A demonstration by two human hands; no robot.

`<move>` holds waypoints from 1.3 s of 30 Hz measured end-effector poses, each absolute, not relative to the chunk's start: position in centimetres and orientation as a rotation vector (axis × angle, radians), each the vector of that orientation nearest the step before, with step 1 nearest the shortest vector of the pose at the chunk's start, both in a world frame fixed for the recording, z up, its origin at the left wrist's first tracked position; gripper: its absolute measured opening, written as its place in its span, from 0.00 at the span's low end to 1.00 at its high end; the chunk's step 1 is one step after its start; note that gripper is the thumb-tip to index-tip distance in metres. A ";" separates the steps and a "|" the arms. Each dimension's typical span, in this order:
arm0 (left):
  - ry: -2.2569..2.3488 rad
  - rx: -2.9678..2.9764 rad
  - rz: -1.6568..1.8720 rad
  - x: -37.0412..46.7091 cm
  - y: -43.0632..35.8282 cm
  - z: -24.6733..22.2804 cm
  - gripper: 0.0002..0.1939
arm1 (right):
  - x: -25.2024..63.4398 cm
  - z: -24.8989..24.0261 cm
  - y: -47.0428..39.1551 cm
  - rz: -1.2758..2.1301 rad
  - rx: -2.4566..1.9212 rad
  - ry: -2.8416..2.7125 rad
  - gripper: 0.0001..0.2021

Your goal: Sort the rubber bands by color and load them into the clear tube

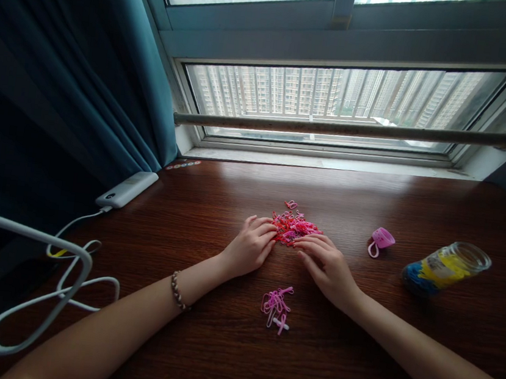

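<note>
A heap of small red and pink looped pieces, which look like coated paper clips, lies on the dark wooden table. My left hand rests at the heap's left edge, fingers bent and touching the pieces, gripping none that I can see. From the right, my right hand reaches the near right edge with its fingers stretched and slightly apart. Nearer to me, between my forearms, is a smaller pile of pink looped pieces with a white one among them. A few loose pieces sit just beyond the heap.
A small pink cup-shaped piece with a loop lies to the right. Beyond it a clear jar, holding yellow and blue contents, stands open-topped. A white power bank with a looping white cable lies left by the blue curtain.
</note>
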State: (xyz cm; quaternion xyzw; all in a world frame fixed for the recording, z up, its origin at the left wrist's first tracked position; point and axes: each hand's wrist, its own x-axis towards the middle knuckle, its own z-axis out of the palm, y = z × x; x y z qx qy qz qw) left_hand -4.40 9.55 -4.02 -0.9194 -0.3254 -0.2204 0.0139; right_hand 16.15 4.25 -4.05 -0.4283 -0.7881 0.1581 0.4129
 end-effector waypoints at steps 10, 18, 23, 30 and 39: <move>-1.019 -2.812 -0.922 -4.6 10.0 -4.7 0.13 | 16.7 -5.3 6.3 0.140 -1.234 -2.339 0.19; -1.128 -2.871 -1.160 -4.8 10.1 -5.0 0.08 | 17.0 -5.4 6.5 0.172 -1.158 -2.173 0.15; -1.259 -2.838 -1.115 -4.9 10.2 -4.8 0.04 | 17.3 -5.2 6.5 0.254 -1.103 -1.987 0.13; -1.278 -2.825 -1.138 -4.8 10.2 -4.7 0.04 | 17.4 -4.7 6.2 0.296 -1.063 -1.898 0.11; -1.290 -2.821 -1.084 -4.8 10.2 -4.5 0.06 | 15.5 -2.2 1.9 0.441 -0.612 -2.268 0.06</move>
